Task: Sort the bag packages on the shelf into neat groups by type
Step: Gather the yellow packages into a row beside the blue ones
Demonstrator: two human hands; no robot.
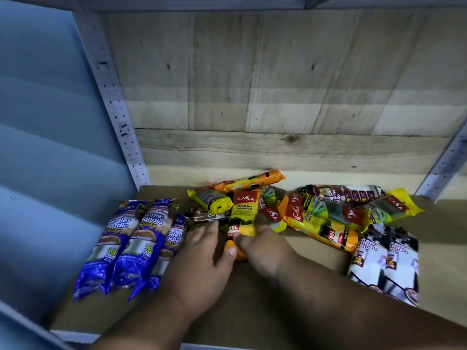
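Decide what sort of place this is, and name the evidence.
Probably a shop or stockroom shelf: a slotted metal upright, a wooden back panel, and many retail garbage bag packs, such as the blue Singlet Handle packs and yellow Casa packs.

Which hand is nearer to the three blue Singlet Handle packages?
Left. The left hand lies just right of the blue Singlet Handle packages; the right hand is farther right, beyond the yellow Casa package.
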